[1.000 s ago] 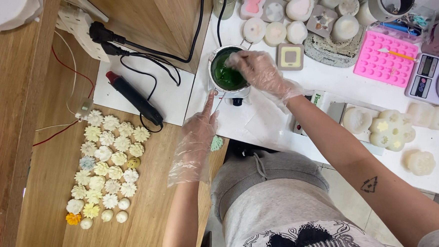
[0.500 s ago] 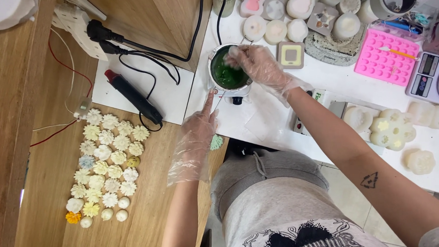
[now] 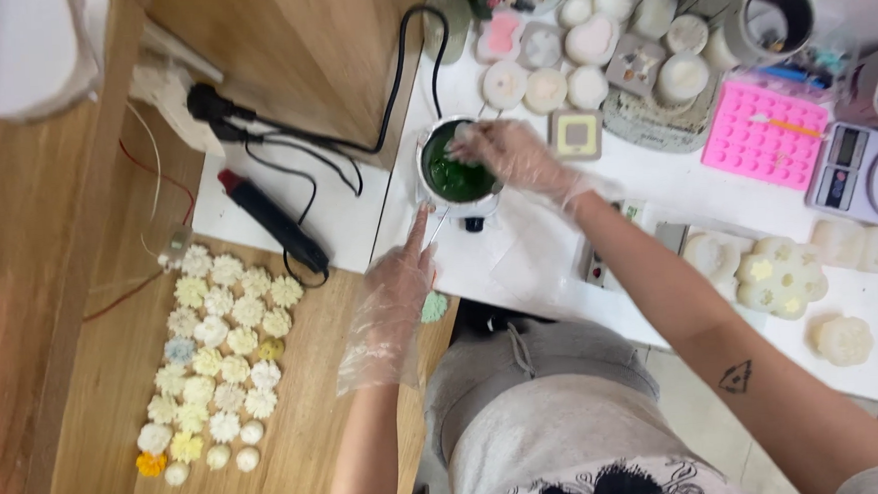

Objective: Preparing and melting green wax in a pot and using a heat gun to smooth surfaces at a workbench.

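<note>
Green liquid fills the small metal pot (image 3: 452,171) at upper centre on the white desk (image 3: 520,263); my gloved right hand (image 3: 509,156) dips curled fingers over it, grip unclear, while my left hand (image 3: 394,299) points flat, empty.

A: Bright or dim?

B: Bright, even daylight. The white desk (image 3: 656,180) is close to washed out on the right, and the pale moulds there lose their edges.

A: Shadows?

B: Soft ones only, under the left hand (image 3: 394,304) and beside the black cable (image 3: 391,99).

A: Sharpness?

B: The right hand (image 3: 509,153) over the pot (image 3: 455,176) is smeared by motion. Corners look soft and slightly stretched; the white thing at top left is out of focus.
</note>
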